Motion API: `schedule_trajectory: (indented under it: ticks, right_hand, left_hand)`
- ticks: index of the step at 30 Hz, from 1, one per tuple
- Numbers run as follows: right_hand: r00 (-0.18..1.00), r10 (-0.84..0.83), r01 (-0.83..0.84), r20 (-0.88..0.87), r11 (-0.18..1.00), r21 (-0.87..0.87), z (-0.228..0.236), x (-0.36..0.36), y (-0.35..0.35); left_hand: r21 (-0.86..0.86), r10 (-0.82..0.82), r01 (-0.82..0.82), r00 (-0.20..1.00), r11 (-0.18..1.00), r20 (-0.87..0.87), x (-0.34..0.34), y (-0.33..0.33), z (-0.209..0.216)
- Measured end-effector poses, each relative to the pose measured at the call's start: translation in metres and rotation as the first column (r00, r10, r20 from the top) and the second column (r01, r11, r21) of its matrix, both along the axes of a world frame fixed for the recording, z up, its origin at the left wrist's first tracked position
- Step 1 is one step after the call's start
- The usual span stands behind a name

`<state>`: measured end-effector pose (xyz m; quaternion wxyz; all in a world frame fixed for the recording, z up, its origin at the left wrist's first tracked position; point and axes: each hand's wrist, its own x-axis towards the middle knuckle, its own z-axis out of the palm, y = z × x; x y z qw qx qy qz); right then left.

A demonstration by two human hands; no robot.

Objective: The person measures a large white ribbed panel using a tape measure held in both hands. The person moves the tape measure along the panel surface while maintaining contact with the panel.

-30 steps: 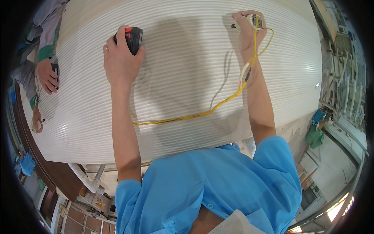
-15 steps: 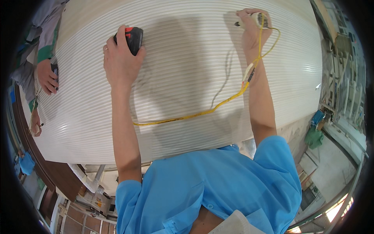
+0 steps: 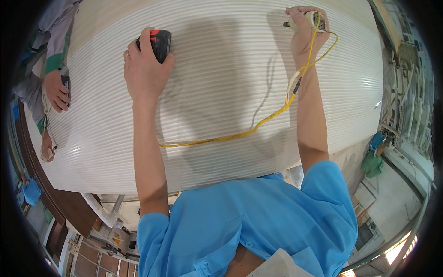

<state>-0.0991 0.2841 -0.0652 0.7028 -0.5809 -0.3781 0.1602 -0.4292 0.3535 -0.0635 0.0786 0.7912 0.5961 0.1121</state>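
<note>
Two hands span the ribbed panel (image 3: 221, 92): left hand (image 3: 145, 69) gripping a tape measure (image 3: 157, 42), right hand (image 3: 304, 32) closed on a marker (image 3: 300, 21), probably marking next, needing steady tape

Wore a bright blue short-sleeved shirt (image 3: 258, 221) with a buttoned front and a collar lying open below it. Had bare forearms beyond the sleeves, and a thin ring (image 3: 125, 55) on a finger of the left hand (image 3: 143, 69).

Pale tiled floor (image 3: 406, 194) at right; bright daylight low right; green bag (image 3: 373, 162) on floor.
</note>
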Motion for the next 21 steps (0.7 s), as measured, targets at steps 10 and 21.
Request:
schedule_trajectory:
  ticks: [10,21]
  right_hand:
    - [0.999,0.029,-0.032,-0.042,0.998,-0.056,-0.014,-0.001,0.012]
    - [0.999,-0.025,0.028,0.031,0.992,-0.126,-0.010,-0.009,0.022]
  left_hand:
    - [-0.016,-0.007,0.007,1.000,1.000,0.002,0.002,0.001,0.002]
    - [-0.023,-0.002,0.002,1.000,1.000,0.013,0.001,0.002,0.003]
